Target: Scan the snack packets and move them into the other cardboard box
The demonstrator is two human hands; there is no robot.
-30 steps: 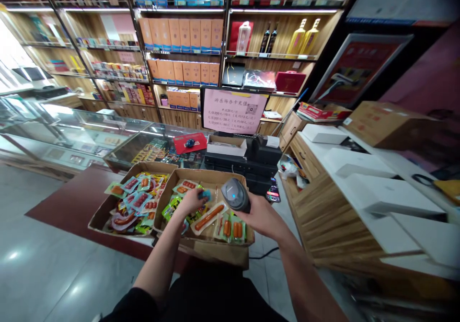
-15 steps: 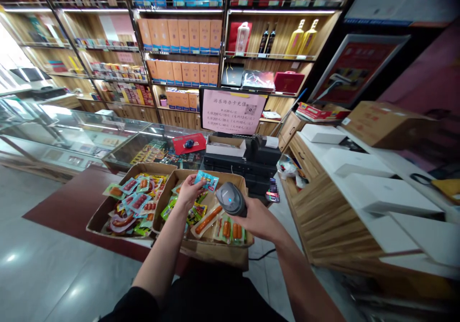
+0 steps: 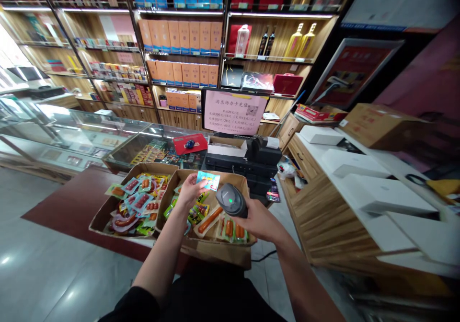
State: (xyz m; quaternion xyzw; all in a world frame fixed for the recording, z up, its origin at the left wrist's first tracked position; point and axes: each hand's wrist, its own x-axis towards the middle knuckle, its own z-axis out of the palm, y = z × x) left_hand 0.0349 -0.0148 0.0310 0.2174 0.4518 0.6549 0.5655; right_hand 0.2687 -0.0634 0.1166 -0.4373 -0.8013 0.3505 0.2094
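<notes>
My left hand [image 3: 190, 191] pinches a small light-blue snack packet [image 3: 208, 181] above the right cardboard box [image 3: 249, 202]. Wrapped round the handle of a dark grey barcode scanner [image 3: 231, 201], my right hand [image 3: 260, 220] holds it just right of the packet, and a green light shows on its top. Below them in that box lie a long packaged sausage [image 3: 210, 220], short packaged sausages [image 3: 233, 229] and green snack packets. The left cardboard box [image 3: 95, 224] is heaped with sausage packets [image 3: 140, 201].
Behind the boxes stand a monitor [image 3: 235, 112] covered by a pink sign and a black machine with a white open box [image 3: 227, 147]. A red sheet [image 3: 189, 143] lies on the glass counter. White boxes [image 3: 395, 195] cover the cabinet at right; bottle shelves line the back.
The scanner's light has turned from blue to green. The packet in my left hand now shows a different, plainer-looking face, and both hands remain almost in place.
</notes>
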